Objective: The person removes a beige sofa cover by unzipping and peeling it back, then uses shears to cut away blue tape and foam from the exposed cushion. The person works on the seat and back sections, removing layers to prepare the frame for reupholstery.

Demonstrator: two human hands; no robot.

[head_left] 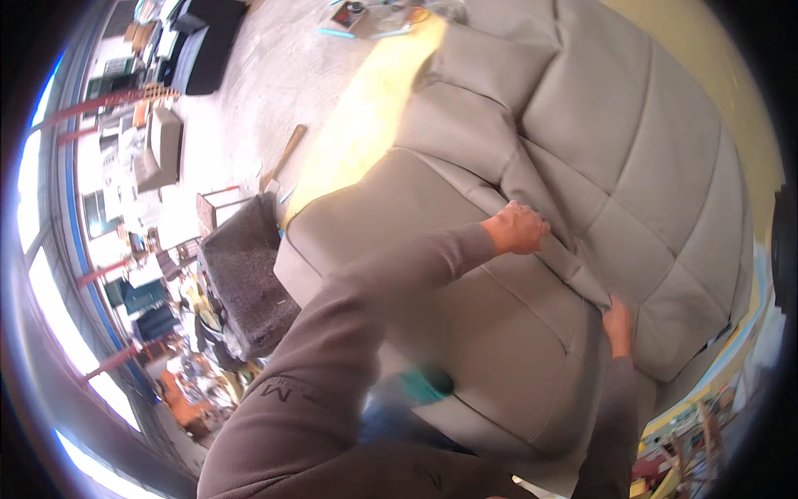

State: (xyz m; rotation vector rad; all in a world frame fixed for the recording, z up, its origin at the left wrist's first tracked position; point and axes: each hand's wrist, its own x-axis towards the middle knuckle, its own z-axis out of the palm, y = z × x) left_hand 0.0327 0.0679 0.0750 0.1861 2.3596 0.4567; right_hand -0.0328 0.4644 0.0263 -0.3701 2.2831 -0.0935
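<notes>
A large taupe upholstery cover (615,158), stitched into panels, lies over yellow foam (357,116) of what looks like a sofa. My left hand (519,227) is closed in a fist on a raised fold of the cover, near the middle of the view. Lower and to the right, my right hand (617,326) grips the same bunched fold, its fingertips partly hidden by the material. Between the hands the fold runs along a crease beside the smooth seat panel (391,208). Loose wrinkles spread from the crease toward the far side.
A dark fabric-covered block (245,274) stands at the left beside the seat. Beyond it are a wooden-handled tool (283,158) on the concrete floor and a beige sofa piece (160,150). Cluttered scraps (195,382) lie lower left. Wooden pieces (702,441) are at lower right.
</notes>
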